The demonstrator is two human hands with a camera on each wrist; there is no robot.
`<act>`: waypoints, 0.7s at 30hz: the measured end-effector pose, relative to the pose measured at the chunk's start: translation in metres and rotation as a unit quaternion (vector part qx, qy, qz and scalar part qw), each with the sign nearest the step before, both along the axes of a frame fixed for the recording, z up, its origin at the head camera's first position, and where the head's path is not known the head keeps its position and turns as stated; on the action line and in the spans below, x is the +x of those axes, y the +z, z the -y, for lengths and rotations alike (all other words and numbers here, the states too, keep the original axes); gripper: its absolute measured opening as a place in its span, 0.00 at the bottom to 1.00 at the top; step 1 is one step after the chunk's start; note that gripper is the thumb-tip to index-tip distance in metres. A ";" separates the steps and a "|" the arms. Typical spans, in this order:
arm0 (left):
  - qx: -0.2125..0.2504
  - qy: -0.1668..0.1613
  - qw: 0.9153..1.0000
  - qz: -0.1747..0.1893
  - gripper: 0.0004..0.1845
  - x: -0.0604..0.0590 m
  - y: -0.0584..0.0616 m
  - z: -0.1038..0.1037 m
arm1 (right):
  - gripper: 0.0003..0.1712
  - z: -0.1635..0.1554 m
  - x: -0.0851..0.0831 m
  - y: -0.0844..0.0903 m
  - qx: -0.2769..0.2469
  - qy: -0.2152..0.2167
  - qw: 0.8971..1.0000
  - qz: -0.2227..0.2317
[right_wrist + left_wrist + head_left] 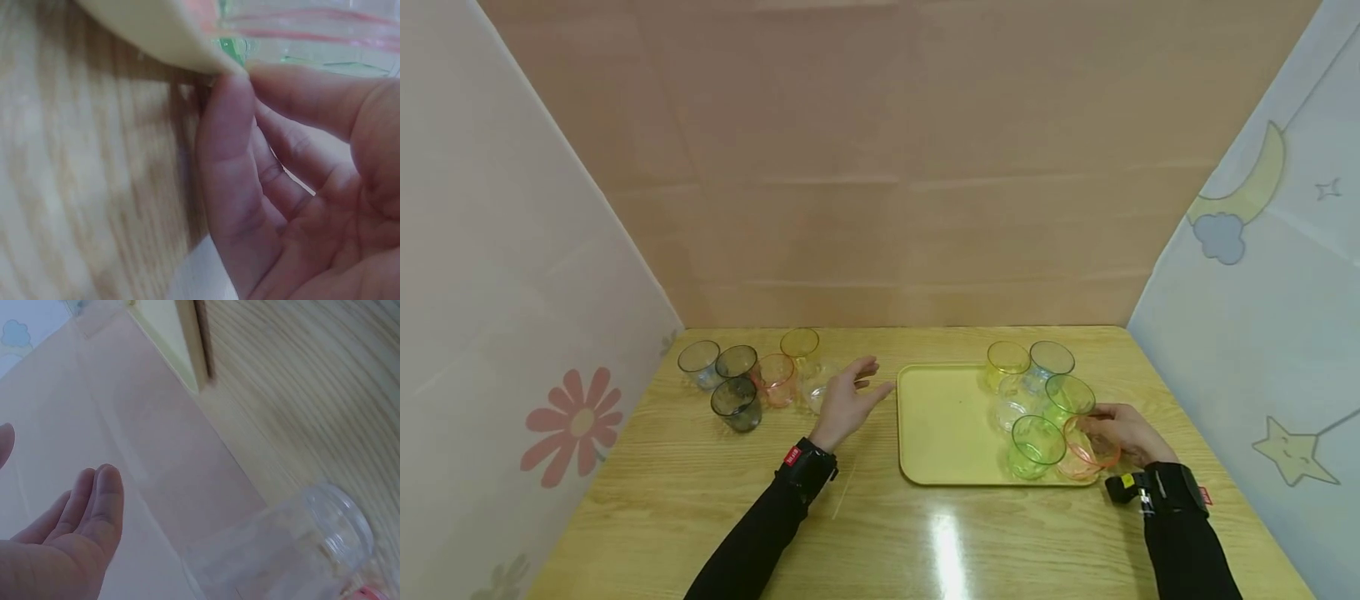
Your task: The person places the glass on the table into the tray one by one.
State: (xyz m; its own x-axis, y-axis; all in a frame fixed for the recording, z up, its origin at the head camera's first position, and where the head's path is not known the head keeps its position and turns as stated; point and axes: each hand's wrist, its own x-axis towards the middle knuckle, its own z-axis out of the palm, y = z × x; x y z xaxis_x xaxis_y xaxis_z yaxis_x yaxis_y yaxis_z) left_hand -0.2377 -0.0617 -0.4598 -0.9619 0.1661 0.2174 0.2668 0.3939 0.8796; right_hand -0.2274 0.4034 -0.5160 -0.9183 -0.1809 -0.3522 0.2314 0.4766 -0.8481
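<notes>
My right hand point(1105, 429) grips an orange see-through cup point(1081, 458) at the front right corner of the yellow tray point(940, 425). In the right wrist view its thumb point(225, 156) touches the tray corner point(169, 37) below the orange cup point(300, 25). Two green cups point(1036, 442), a clear cup point(1009, 410), a yellow cup point(1006, 360) and a bluish cup point(1049, 360) stand on the tray. My left hand point(868, 379) is open and holds nothing, just right of a clear cup point(816, 392). The left wrist view shows its straight fingers point(94, 512) beside that clear cup point(300, 550).
Left of the tray stand several more cups: two dark ones point(736, 404), a grey-blue one point(698, 362), an orange one point(777, 379) and a yellow one point(799, 343). Panels wall in the wooden table point(880, 533) at the left, back and right.
</notes>
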 end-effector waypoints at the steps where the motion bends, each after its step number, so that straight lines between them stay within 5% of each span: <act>1: 0.005 0.004 1.000 -0.001 0.31 0.000 0.000 0.004 | 0.18 0.000 0.000 0.001 -0.003 -0.003 1.000 0.005; 11: 0.064 0.032 0.997 0.011 0.29 0.003 0.003 0.044 | 0.19 0.001 0.000 0.002 0.019 -0.002 1.000 0.000; 21: 0.048 0.144 0.988 -0.039 0.22 0.007 0.004 0.090 | 0.19 0.001 0.000 0.002 0.018 0.005 1.000 -0.006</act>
State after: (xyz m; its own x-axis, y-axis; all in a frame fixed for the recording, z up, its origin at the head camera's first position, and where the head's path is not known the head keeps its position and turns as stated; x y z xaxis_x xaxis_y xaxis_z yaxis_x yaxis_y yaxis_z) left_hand -0.2310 -0.1513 -0.4557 -0.9460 -0.1364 0.2942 0.2244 0.3796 0.8975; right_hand -0.2272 0.4023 -0.5137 -0.9211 -0.1769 -0.3469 0.2160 0.5093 -0.8330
